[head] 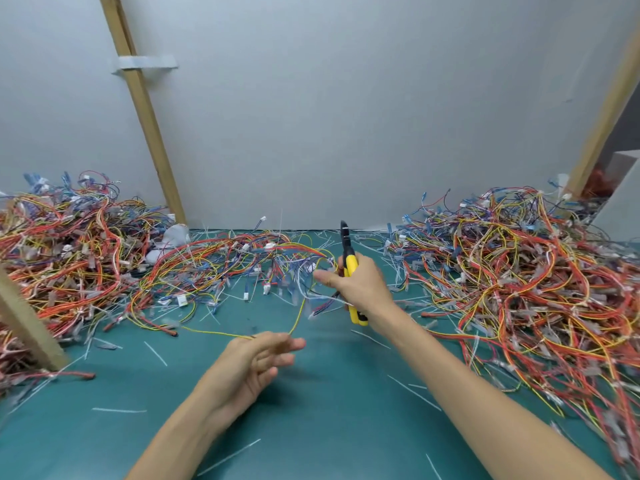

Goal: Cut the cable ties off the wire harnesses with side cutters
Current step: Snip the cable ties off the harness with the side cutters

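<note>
Teal-green work mat (329, 410) carries the whole job. Tangled wire harnesses of orange, red, yellow and blue leads (519, 282) are heaped at three o'clock. A second heap (62, 258) lies at nine o'clock, and a thinner band of the same leads (221, 265) runs between them at twelve o'clock, along the foot of the pale grey wall (346, 98). Small white plug connectors and clear sleeves dot the leads throughout; the ties still on them are too small to tell apart.

Near the centre, toward one o'clock, the right hand (360, 285) curls its fingers round the yellow-handled side cutters with black blades (350, 263). The blades point to twelve o'clock above the fist and the handle ends stick out below the wrist. The forefinger stretches toward nine o'clock. Whether the blades are parted cannot be told.

At about seven o'clock from the cutters is the left hand (256, 362), blurred. A thin yellow wire (298, 317) meets its thumb and forefinger from both sides in a V and appears pinched there, while the other fingers reach out loosely.

White cut-off cable tie slivers (156, 353) lie scattered over the mat from five to eight o'clock. A bare wooden batten (145, 109) leans against the wall at eleven o'clock.
</note>
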